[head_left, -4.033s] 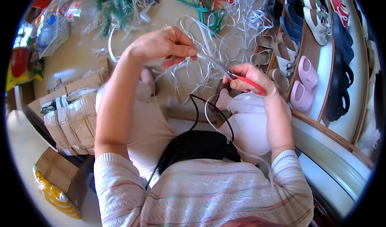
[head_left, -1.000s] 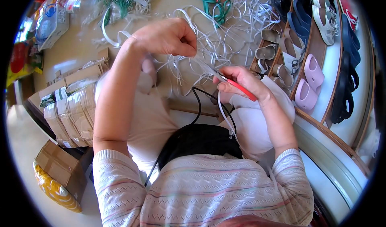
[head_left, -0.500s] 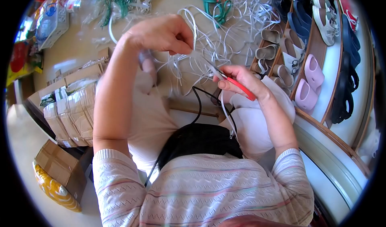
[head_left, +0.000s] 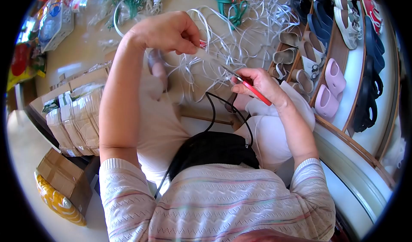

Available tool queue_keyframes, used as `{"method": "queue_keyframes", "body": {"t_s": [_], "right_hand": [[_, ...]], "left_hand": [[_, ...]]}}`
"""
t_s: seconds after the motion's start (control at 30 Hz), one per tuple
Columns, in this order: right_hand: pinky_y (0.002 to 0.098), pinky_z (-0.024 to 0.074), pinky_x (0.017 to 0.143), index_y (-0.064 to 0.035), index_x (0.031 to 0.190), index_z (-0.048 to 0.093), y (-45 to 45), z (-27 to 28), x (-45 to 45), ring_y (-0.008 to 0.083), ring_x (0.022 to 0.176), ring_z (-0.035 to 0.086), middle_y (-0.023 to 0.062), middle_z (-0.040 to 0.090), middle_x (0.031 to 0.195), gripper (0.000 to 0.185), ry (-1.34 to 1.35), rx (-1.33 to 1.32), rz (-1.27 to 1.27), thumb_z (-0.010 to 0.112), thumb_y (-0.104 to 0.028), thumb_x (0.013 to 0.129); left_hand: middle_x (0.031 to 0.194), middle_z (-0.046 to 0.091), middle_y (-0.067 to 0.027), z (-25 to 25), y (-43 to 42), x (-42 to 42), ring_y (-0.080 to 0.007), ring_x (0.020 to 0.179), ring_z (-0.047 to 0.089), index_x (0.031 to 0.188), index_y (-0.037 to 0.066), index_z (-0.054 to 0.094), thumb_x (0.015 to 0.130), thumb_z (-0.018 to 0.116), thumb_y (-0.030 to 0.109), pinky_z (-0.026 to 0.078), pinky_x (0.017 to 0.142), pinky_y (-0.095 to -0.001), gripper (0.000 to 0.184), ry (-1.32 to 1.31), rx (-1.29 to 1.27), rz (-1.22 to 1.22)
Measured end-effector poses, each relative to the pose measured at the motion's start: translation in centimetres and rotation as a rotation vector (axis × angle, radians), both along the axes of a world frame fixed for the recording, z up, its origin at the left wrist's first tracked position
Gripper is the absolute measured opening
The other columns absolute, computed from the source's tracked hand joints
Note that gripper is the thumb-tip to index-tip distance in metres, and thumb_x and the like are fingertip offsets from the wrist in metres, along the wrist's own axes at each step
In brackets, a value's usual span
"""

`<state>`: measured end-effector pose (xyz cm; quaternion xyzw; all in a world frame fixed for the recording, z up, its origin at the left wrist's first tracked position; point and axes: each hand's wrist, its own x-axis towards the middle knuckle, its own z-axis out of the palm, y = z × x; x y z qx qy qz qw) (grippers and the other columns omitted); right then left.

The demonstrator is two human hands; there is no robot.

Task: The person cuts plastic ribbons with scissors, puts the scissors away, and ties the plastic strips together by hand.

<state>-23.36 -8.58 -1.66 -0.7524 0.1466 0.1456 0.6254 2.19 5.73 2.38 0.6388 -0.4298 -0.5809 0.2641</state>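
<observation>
My left hand (head_left: pixel 169 32) is raised over the floor, its thumb and fingers pinched on a pale, thin strip (head_left: pixel 201 53) that points toward the scissors. A small red-and-white patch shows by the fingertips; I cannot make out what it is. Lower and to the right, my right hand (head_left: pixel 259 85) is closed around a pair of scissors with red handles (head_left: pixel 257 94). Their blades point up and left toward the pinched fingers, and look nearly closed. Beyond both hands, a loose tangle of white plastic strips (head_left: pixel 240 38) lies on the floor.
Green strips (head_left: pixel 221 1) lie at the far side. Shoe racks with pink slippers (head_left: pixel 327 100) line the right. Taped cardboard (head_left: pixel 75 122) and a brown box (head_left: pixel 60 173) stand left. A black bag (head_left: pixel 210 154) with a looped strap rests on the lap. A white basket (head_left: pixel 56 19) is far left.
My left hand has shifted slightly left. The white strip that hung from the scissors down to the lap no longer shows there. The scissors' blades look more closed, and the right hand has barely moved.
</observation>
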Motion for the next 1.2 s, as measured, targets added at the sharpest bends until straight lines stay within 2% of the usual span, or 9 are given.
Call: {"method": "queue_keyframes", "body": {"t_s": [0.3,0.4,0.5,0.6,0.7,0.8,0.9,1.0,1.2], "right_hand": [[0.0249,0.0407,0.057,-0.0006,0.099,0.061,0.2,1.1,1.1,0.0094,0.059,0.045,0.0032,0.051,0.064,0.047,0.045,-0.245,0.054,0.074,-0.038,0.074],[0.0206,0.0377,0.058,-0.0021,0.113,0.058,0.4,1.4,1.1,0.0045,0.063,0.04,-0.004,0.043,0.067,0.047,0.071,-0.205,-0.003,0.075,-0.025,0.075],[0.0248,0.039,0.055,-0.0021,0.111,0.058,0.4,0.6,0.6,0.0097,0.057,0.043,0.0026,0.046,0.061,0.053,-0.009,-0.226,-0.034,0.074,-0.037,0.074],[0.0235,0.0385,0.055,-0.0025,0.113,0.057,0.8,0.5,0.7,0.0083,0.056,0.042,0.0024,0.045,0.061,0.05,-0.035,-0.264,-0.038,0.074,-0.031,0.075],[0.0222,0.0381,0.054,-0.0043,0.115,0.057,0.9,-1.0,0.4,0.0059,0.056,0.041,-0.0002,0.047,0.061,0.045,-0.052,-0.133,-0.141,0.072,-0.025,0.079],[0.0194,0.0399,0.056,-0.0069,0.116,0.057,0.8,0.4,0.6,0.004,0.056,0.043,-0.004,0.049,0.064,0.039,0.155,0.115,-0.152,0.069,-0.022,0.082],[0.0187,0.0438,0.059,-0.0079,0.118,0.055,0.8,1.1,0.7,0.0039,0.06,0.048,-0.0049,0.054,0.072,0.039,0.187,0.245,-0.149,0.066,-0.022,0.084],[0.0194,0.0441,0.065,-0.0065,0.13,0.044,1.0,1.6,0.6,0.0058,0.073,0.055,-0.0008,0.057,0.083,0.05,0.229,0.431,-0.205,0.061,-0.026,0.087],[0.0203,0.0461,0.065,-0.0101,0.13,0.044,0.4,2.4,0.6,0.0083,0.071,0.056,0.0009,0.059,0.083,0.047,0.279,0.553,-0.224,0.059,-0.026,0.088]], "left_hand": [[0.059,0.055,0.0024,0.2,-0.3,-0.5,-0.0046,0.052,0.048,0.077,-0.002,0.064,0.074,0.065,0.011,0.039,0.047,-0.0215,0.013,-0.032,-0.054,0.021],[0.06,0.054,0.0029,-0.6,-0.2,-0.1,-0.0047,0.054,0.048,0.077,-0.002,0.063,0.074,0.065,0.012,0.039,0.049,-0.0219,0.014,-0.082,-0.13,0.065],[0.058,0.052,0.0033,-0.7,-0.2,0.1,-0.0046,0.054,0.045,0.076,-0.002,0.063,0.073,0.064,0.013,0.037,0.05,-0.0223,0.015,-0.135,-0.155,0.062],[0.057,0.05,0.0036,-0.4,-0.4,-0.2,-0.0047,0.053,0.043,0.075,-0.001,0.062,0.072,0.063,0.012,0.036,0.049,-0.0231,0.014,-0.131,-0.129,0.051],[0.056,0.048,0.0038,-0.2,-0.4,-0.3,-0.0047,0.052,0.042,0.073,-0.001,0.061,0.072,0.062,0.012,0.034,0.048,-0.0235,0.014,-0.111,-0.123,0.07],[0.055,0.047,0.0039,-0.3,-0.5,-0.2,-0.0048,0.052,0.041,0.072,-0.002,0.061,0.072,0.062,0.012,0.034,0.048,-0.0237,0.014,-0.101,-0.144,0.059],[0.055,0.047,0.004,-0.2,-0.6,-0.4,-0.0049,0.052,0.041,0.072,-0.002,0.061,0.072,0.063,0.013,0.034,0.048,-0.0241,0.015,-0.112,-0.142,0.046],[0.055,0.048,0.0037,-0.1,-0.7,-0.5,-0.0054,0.053,0.041,0.072,-0.002,0.061,0.072,0.063,0.014,0.034,0.048,-0.0245,0.016,-0.135,-0.14,0.051],[0.057,0.049,0.0021,-0.2,-0.6,-0.2,-0.0063,0.053,0.042,0.073,-0.002,0.061,0.071,0.063,0.015,0.035,0.049,-0.0251,0.016,-0.198,-0.16,0.052]]}}
